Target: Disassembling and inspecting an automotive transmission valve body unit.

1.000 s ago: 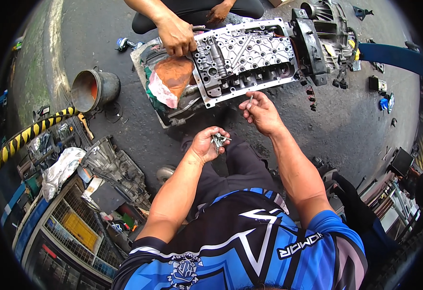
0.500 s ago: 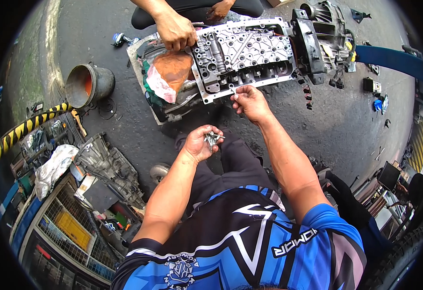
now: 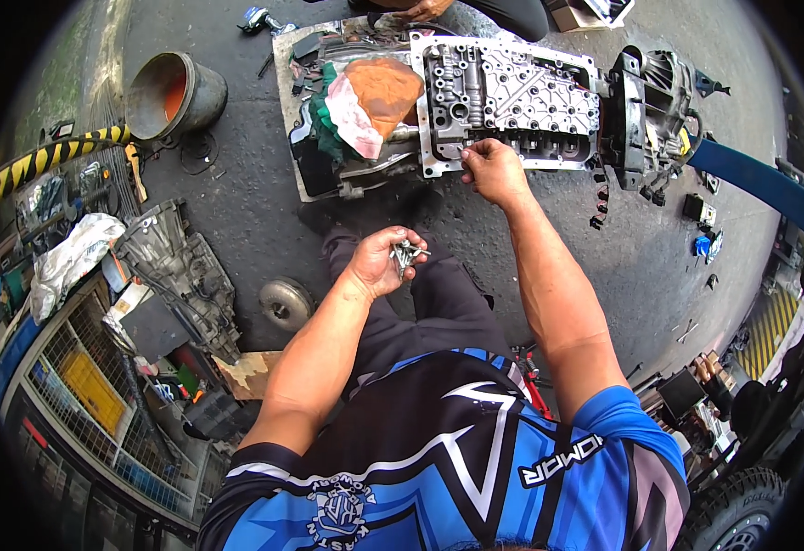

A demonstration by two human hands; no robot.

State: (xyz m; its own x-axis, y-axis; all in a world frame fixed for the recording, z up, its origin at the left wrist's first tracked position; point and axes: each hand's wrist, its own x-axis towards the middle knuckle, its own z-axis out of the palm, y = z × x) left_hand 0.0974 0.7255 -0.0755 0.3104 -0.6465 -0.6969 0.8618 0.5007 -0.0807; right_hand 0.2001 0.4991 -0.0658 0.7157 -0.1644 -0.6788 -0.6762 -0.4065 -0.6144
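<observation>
Left hand (image 3: 379, 264) cupping small silver bolts (image 3: 406, 252), bunched.

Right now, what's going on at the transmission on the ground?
A person crouches over a transmission lying on the pavement with its pan off and the metal valve body exposed. The left hand holds a small bunch of bolts in the palm. The right hand reaches to the near edge of the valve body, fingertips pinched there, apparently on a bolt, though it is too small to tell. An orange rag lies on the housing, and another person's hand shows at the far side.
</observation>
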